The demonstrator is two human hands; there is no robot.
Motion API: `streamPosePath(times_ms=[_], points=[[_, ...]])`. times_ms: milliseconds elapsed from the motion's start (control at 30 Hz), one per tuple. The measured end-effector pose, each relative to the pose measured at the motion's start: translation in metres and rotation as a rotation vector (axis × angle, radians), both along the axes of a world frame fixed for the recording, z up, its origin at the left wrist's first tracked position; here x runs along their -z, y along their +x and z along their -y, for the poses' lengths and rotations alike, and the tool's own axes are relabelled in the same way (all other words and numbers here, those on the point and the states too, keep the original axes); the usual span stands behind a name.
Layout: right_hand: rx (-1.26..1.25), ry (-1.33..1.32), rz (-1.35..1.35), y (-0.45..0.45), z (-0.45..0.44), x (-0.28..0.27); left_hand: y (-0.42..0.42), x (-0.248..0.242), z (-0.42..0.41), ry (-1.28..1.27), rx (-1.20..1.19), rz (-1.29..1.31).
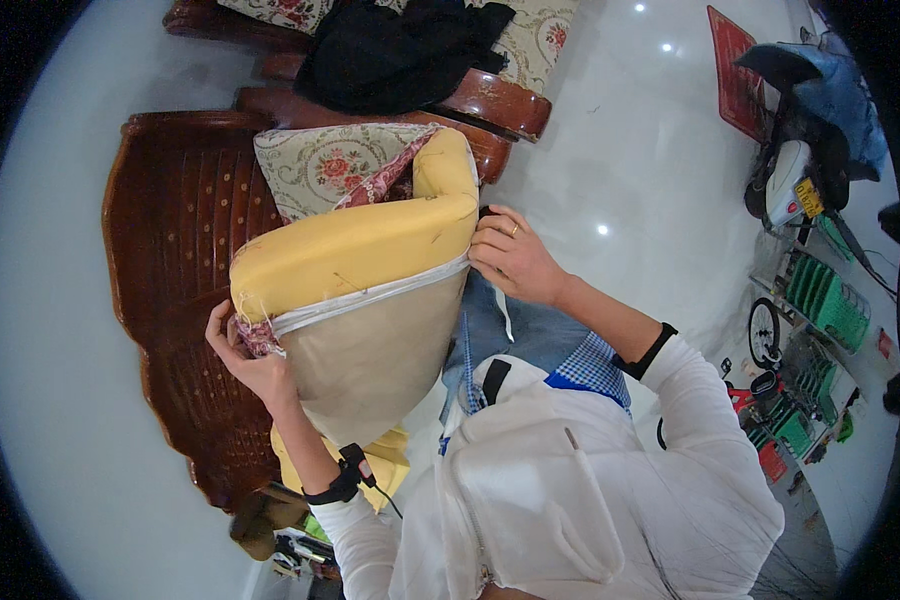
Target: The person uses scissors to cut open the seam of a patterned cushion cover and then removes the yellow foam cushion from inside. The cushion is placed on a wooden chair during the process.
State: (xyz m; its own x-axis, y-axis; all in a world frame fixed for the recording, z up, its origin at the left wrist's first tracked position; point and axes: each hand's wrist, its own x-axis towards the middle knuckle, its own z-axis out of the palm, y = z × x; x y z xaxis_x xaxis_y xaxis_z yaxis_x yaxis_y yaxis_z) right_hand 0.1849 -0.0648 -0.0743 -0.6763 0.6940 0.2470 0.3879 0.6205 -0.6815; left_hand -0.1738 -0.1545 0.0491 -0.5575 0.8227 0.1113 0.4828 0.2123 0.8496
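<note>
A yellow foam cushion pad stands partly inside a fabric cushion cover, its bare end bulging from the cover's mouth. The cover's plain beige side faces me, edged by a white zipper tape across the foam. At the left corner, my left hand grips a bunched bit of the cover's reddish lining. My right hand pinches the cover's edge at the opposite corner, fingers curled; its fingertips are partly hidden. Behind the foam, a floral flap of the cover is folded back, showing its red reverse.
A carved wooden sofa stands at the left. On another floral-cushioned seat lies a black garment. Yellow material lies below the cover. A scooter, green baskets and a bicycle wheel are at the right.
</note>
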Motion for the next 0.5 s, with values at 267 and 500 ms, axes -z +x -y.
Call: streamPosePath(times_ms=[267, 500], points=[[-0.199, -0.458, 0.135, -0.005, -0.008, 0.052, -0.048, 0.015, 0.000, 0.002, -0.014, 0.014], [0.559, -0.764, -0.188, -0.033, -0.073, 0.129, -0.069, 0.030, 0.011, -0.094, 0.022, -0.017]])
